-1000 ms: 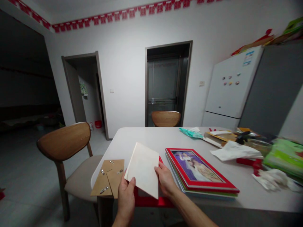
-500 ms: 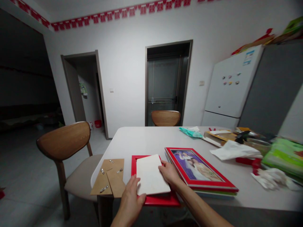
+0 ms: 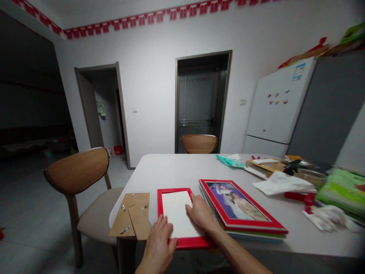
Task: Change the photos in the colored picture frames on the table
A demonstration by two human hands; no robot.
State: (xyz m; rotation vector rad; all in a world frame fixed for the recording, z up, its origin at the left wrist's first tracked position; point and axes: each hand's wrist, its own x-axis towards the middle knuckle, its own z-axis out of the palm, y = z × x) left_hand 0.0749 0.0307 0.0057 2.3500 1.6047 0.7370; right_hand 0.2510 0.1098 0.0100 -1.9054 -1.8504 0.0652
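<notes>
A red picture frame [image 3: 164, 191] lies face down at the near edge of the white table [image 3: 176, 169]. A white sheet [image 3: 176, 210] sits flat inside it. My left hand [image 3: 158, 239] lies with fingers stretched over the frame's near left corner and the sheet. My right hand [image 3: 201, 213] rests flat on the sheet's right side, fingers apart. Left of the frame lies a brown backing board [image 3: 132, 213] with metal clips. To the right is a stack of frames, the top red one [image 3: 242, 205] showing a photo.
Crumpled white paper [image 3: 282, 182], a green packet [image 3: 342, 186], a teal wrapper [image 3: 229, 160] and other clutter fill the table's right side. A wooden chair [image 3: 78, 171] stands at the left, another [image 3: 199, 142] at the far end. A white fridge [image 3: 278, 106] stands beyond.
The white sheet was held up in both hands, then lowered into the red frame. Now it lies flat inside the frame and both hands press on it.
</notes>
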